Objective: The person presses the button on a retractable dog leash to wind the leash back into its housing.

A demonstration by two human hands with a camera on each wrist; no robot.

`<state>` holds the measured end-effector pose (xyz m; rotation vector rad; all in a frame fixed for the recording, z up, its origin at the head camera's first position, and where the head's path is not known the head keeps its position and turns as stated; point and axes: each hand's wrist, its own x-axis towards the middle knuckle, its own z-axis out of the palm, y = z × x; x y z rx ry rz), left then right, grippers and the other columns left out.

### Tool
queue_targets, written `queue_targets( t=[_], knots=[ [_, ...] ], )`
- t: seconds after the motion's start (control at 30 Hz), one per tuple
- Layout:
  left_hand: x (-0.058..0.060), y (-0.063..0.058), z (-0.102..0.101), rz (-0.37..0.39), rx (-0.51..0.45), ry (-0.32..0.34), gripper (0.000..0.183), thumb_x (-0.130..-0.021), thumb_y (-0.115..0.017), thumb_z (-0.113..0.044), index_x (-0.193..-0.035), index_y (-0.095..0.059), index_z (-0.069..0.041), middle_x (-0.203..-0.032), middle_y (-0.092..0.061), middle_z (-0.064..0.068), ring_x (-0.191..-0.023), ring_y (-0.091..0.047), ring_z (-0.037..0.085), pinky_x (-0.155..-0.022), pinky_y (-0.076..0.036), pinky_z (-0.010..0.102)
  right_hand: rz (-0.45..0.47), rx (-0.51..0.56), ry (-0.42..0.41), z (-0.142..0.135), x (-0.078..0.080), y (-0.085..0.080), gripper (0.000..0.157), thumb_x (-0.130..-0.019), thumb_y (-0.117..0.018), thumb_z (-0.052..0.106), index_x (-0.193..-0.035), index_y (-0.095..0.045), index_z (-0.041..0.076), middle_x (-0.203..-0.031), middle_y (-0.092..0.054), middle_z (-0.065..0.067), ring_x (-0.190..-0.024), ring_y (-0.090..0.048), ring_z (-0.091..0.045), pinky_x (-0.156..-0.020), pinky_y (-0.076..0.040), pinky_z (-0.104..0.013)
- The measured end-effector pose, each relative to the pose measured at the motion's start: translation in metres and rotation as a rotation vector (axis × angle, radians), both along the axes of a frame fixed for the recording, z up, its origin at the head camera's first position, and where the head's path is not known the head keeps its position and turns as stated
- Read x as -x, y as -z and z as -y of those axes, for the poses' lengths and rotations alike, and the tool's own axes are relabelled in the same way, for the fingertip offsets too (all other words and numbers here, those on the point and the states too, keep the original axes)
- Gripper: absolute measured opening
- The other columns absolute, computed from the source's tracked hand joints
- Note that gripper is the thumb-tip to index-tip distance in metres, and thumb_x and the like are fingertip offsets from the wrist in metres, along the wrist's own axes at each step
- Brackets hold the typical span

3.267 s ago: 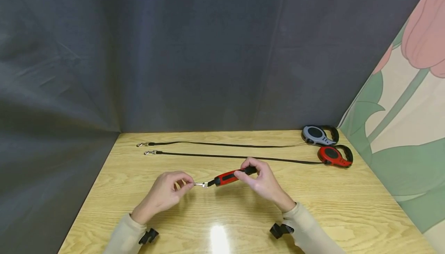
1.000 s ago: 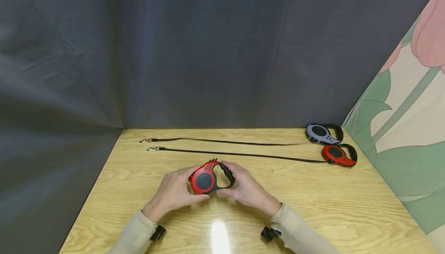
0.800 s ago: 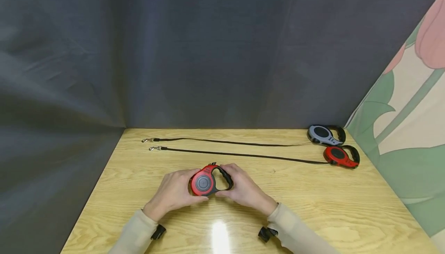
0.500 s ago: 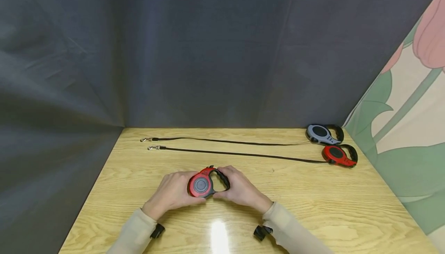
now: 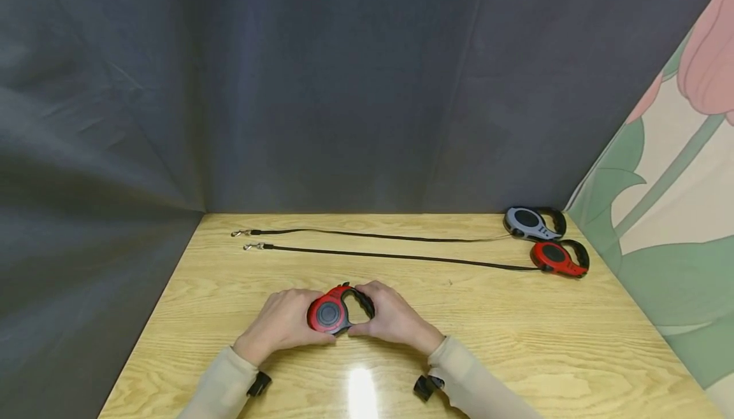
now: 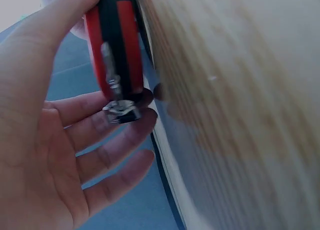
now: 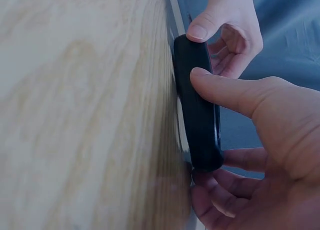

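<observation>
Now holding lower than a second ago, and a little nearer the body, a retractable leash of red and black plastic with a round casing and a looped handle (image 5: pixel 328 314). Turned broad face up, unlike the edge-on pose of a few seconds earlier, and kept at the near middle of the pale wood-grain surface (image 5: pixel 487 330).

Grasping the casing between the thumb and fingers (image 6: pixel 107 152) of the left hand (image 5: pixel 285 319); gripping the black handle (image 7: pixel 198 122) between the thumb and fingers of the right hand (image 5: pixel 392 317). No longer pinching the silver metal clip (image 6: pixel 120 111) out in front with the left hand, but leaving it jutting from the end of the casing, close by those fingers. Hard to tell whether touching them.

Very close to the surface along the underside; impossible to say for certain from the wrist views whether fully resting there. Judged from that, well along in being laid flat, yet not let go at either end.

Unchanged at the far right, beside a grey and black plastic retractable leash (image 5: pixel 524 218), a second red and black one (image 5: pixel 553 253), each with thin black cord (image 5: pixel 401 256) stretched leftward.
</observation>
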<state>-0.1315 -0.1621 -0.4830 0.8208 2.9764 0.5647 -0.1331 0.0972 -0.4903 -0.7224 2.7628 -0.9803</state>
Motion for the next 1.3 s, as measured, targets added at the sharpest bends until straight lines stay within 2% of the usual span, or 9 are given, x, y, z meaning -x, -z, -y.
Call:
queue_targets(
  t=[0.2,0.5,0.73,1.1,1.3],
  knots=[
    [-0.0027,-0.0023,-0.001,-0.029,0.033,-0.034,0.07,-0.065,-0.093,-0.069,-0.117,-0.078,-0.025,-0.099,-0.076,-0.012,-0.082,-0.066,0.004,-0.066,-0.05,0.026,-0.001,-0.008,0.006,0.0018,0.001,-0.0001,0.084,-0.076,-0.097,0.043,-0.143,-0.064,0.004,-0.124,-0.069,-0.006,-0.111,-0.068,-0.023,-0.094,-0.058,-0.042],
    [-0.0028,-0.0044,-0.0047,0.0,0.025,-0.033,0.073,-0.067,-0.092,-0.069,-0.12,-0.078,-0.021,-0.104,-0.076,-0.007,-0.085,-0.067,0.008,-0.068,-0.052,0.03,0.017,-0.001,0.008,-0.0013,-0.0006,-0.0018,0.084,-0.078,-0.096,0.041,-0.144,-0.062,0.001,-0.13,-0.067,-0.008,-0.117,-0.067,-0.026,-0.1,-0.057,-0.047],
    [-0.0034,-0.004,-0.0058,0.015,-0.002,-0.031,0.074,-0.067,-0.094,-0.066,-0.12,-0.078,-0.017,-0.107,-0.077,-0.002,-0.089,-0.07,0.013,-0.072,-0.056,0.034,0.01,-0.001,-0.007,-0.0025,0.0002,-0.0009,0.085,-0.078,-0.096,0.041,-0.144,-0.062,0.001,-0.128,-0.067,-0.007,-0.117,-0.066,-0.026,-0.101,-0.056,-0.046],
    [-0.0035,-0.0026,-0.0029,0.011,0.014,-0.039,0.072,-0.066,-0.094,-0.067,-0.119,-0.078,-0.021,-0.103,-0.075,-0.008,-0.086,-0.067,0.007,-0.069,-0.052,0.029,0.009,0.004,-0.011,-0.0004,0.0012,0.0002,0.085,-0.078,-0.096,0.043,-0.145,-0.063,0.002,-0.126,-0.067,-0.006,-0.115,-0.066,-0.024,-0.099,-0.056,-0.044],
    [-0.0035,-0.0015,-0.0032,0.025,0.015,-0.045,0.072,-0.066,-0.093,-0.067,-0.119,-0.078,-0.021,-0.103,-0.074,-0.007,-0.085,-0.067,0.009,-0.068,-0.052,0.031,0.008,-0.002,-0.009,-0.0005,0.0001,0.0008,0.084,-0.078,-0.095,0.044,-0.144,-0.063,0.002,-0.125,-0.067,-0.005,-0.117,-0.066,-0.024,-0.101,-0.056,-0.046]
  ],
)
